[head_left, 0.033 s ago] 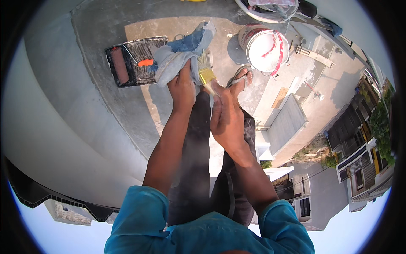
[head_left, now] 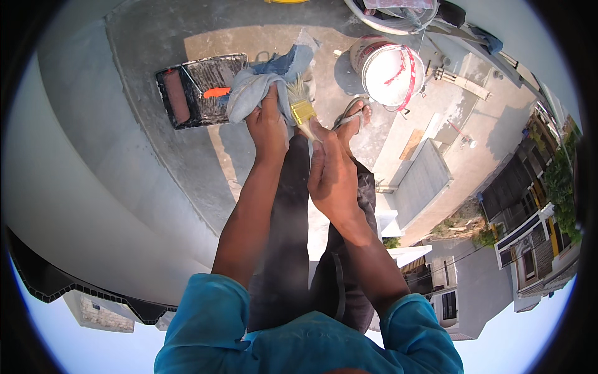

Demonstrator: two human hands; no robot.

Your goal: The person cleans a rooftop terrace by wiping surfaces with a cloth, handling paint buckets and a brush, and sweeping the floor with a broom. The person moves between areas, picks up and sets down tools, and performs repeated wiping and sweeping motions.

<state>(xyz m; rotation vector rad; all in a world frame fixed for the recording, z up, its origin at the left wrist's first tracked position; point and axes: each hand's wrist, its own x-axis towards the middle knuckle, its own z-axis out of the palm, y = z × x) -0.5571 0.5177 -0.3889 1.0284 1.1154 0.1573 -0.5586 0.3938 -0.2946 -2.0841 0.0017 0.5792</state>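
Observation:
My left hand (head_left: pixel 268 129) is closed on a bunched grey-blue cloth (head_left: pixel 252 93), whose darker blue end (head_left: pixel 291 61) hangs out beyond my fingers. In my right hand (head_left: pixel 334 177) is a paintbrush (head_left: pixel 302 112) with a yellow band. I grip it by its pale handle, and its light bristles point away from me, right against the cloth. Behind the cloth lies a black paint tray (head_left: pixel 215 71) holding a paint roller (head_left: pixel 176 95) with a brownish sleeve and an orange handle (head_left: pixel 217 92). The cloth hides part of the tray.
A white-and-red paint bucket (head_left: pixel 389 76), open and with white inside, stands past my sandalled foot (head_left: pixel 354 118). Another tub (head_left: pixel 398 15) is at the top edge. A pale wall (head_left: pixel 81 143) curves along the left. At the right lie a grey slab (head_left: pixel 420 184) and wood pieces (head_left: pixel 464 82).
The cloth has shifted slightly in my left hand. The brush has moved a little to the left, its bristles staying against the cloth.

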